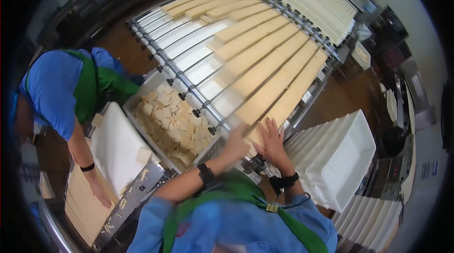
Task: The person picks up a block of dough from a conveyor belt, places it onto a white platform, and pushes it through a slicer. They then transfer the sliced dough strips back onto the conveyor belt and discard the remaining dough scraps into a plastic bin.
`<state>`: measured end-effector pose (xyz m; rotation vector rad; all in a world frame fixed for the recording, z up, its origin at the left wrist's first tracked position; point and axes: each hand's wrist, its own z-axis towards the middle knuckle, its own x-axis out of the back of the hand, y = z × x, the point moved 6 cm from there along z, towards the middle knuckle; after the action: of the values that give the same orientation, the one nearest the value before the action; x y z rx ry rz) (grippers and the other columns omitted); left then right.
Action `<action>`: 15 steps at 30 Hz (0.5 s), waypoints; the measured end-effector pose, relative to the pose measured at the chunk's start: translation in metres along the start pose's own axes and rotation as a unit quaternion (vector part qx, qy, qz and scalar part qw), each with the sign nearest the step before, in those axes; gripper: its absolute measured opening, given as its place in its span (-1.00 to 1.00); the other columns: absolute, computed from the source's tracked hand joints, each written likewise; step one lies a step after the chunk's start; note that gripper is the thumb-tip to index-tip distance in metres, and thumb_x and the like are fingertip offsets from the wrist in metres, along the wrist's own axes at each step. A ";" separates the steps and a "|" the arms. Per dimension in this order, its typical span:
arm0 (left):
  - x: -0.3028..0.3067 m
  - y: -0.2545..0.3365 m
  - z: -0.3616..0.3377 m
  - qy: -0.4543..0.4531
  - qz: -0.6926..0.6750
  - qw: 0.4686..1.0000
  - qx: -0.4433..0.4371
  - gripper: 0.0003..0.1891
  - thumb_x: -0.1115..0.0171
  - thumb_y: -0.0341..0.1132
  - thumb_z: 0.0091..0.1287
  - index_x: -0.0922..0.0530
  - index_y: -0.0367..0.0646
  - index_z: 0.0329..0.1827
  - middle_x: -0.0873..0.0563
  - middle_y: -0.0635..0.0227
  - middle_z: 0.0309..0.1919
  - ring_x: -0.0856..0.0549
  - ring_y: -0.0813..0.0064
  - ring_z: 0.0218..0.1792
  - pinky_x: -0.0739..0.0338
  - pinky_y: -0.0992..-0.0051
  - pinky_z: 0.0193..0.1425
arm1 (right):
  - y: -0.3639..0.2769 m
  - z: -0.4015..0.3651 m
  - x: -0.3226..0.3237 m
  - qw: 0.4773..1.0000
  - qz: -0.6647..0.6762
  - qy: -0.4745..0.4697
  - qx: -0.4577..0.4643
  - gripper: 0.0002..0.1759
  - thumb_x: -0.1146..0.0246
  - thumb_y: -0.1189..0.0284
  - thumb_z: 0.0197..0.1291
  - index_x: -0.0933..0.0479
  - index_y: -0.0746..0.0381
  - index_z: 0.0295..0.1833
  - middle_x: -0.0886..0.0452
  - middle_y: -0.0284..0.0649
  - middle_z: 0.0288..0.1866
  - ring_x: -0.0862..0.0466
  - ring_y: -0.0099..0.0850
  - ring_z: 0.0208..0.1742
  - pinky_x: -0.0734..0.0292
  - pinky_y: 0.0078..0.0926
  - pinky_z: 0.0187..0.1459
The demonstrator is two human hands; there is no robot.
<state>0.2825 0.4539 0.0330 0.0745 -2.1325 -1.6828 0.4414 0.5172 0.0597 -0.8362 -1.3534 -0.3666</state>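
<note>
Long, flat tan strips (288,83) that look like dough or pressed tofu lie side by side in lanes on a white conveyor (172,40). My right hand (273,145) rests on the near end of the rightmost strip, its fingers spread and flat. Close beside it, my left hand (238,142) is at the near end of a neighbouring strip and is smeared by motion. The fingers of my left hand are too blurred to tell their grip. Both hands are at the conveyor's near edge.
A white bin (132,104) full of cut tan pieces (172,120) stands left. Beyond it, a co-worker (56,92) reaches over a tan sheet (85,201). Stacked white crates (347,158) stand right. A metal rail (175,71) with black knobs borders the conveyor.
</note>
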 end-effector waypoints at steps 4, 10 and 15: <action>0.043 -0.018 -0.008 0.007 -0.037 0.998 -0.051 -0.29 -0.31 -0.58 0.08 -0.55 -0.12 0.43 -0.63 -0.02 0.26 -0.61 0.02 0.33 -0.53 0.20 0.44 | -0.005 0.002 -0.018 0.998 -0.057 0.013 -0.004 -0.02 -0.39 0.03 0.37 -0.15 0.05 0.78 -0.06 0.10 0.79 0.05 0.13 0.82 0.28 0.52 0.65; 0.174 -0.085 -0.050 0.259 -0.247 0.933 -0.045 -0.25 -0.41 -0.58 0.20 -0.43 -0.16 0.53 -0.57 0.07 0.23 -0.61 0.13 0.33 -0.49 0.25 0.49 | -0.008 0.009 -0.017 0.997 -0.072 -0.008 -0.001 -0.06 -0.40 0.02 0.32 -0.25 0.03 0.74 -0.04 0.10 0.80 0.06 0.14 0.82 0.29 0.56 0.64; 0.244 -0.125 -0.116 0.358 0.049 0.933 -0.004 -0.29 -0.42 -0.55 0.25 -0.42 -0.22 0.51 -0.52 -0.05 0.30 -0.54 -0.11 0.39 -0.49 0.17 0.49 | -0.073 0.044 0.005 0.997 0.022 -0.003 0.071 -0.12 -0.40 0.11 0.33 -0.29 0.14 0.69 -0.12 0.14 0.76 0.07 0.22 0.81 0.35 0.50 0.66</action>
<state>0.0744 0.2423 0.0067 0.4916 -1.5455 -1.3242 0.3623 0.5008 0.0869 -0.7485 -1.3479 -0.2307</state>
